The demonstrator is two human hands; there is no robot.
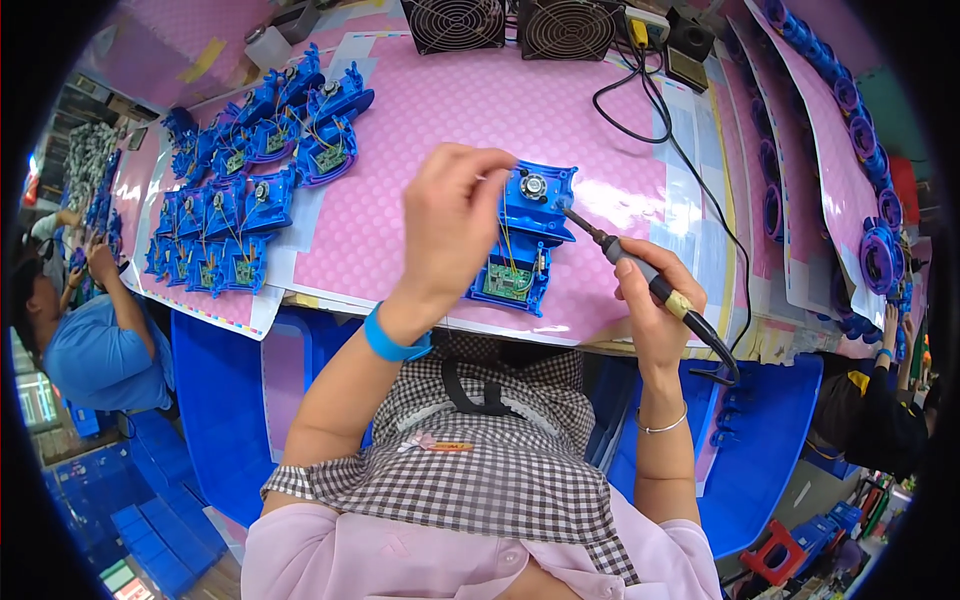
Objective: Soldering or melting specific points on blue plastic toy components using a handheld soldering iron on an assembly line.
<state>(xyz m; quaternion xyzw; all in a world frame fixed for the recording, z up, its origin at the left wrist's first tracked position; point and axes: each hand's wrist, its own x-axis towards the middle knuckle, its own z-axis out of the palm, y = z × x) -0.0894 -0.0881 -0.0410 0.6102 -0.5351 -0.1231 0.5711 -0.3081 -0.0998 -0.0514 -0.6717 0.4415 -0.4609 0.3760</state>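
Observation:
A blue plastic housing (540, 216) lies on the pink patterned bench top in front of me, with a round speaker (533, 186) set in its upper part. Thin wires run from it down to a green circuit board (507, 281) in a second blue shell. My right hand (655, 290) grips a soldering iron (629, 258), its tip at the housing's right side by the speaker. Over the housing's left edge, my left hand (455, 215) is closed, thumb and fingertips pinched together; what they hold, if anything, is too small to make out.
Several similar blue assemblies (225, 205) stand in rows at the left. Two black fans (455, 24) sit at the back, near a black cable (690, 170). Blue bins (225, 400) are below the bench edge. People work at the far left (100, 345) and far right.

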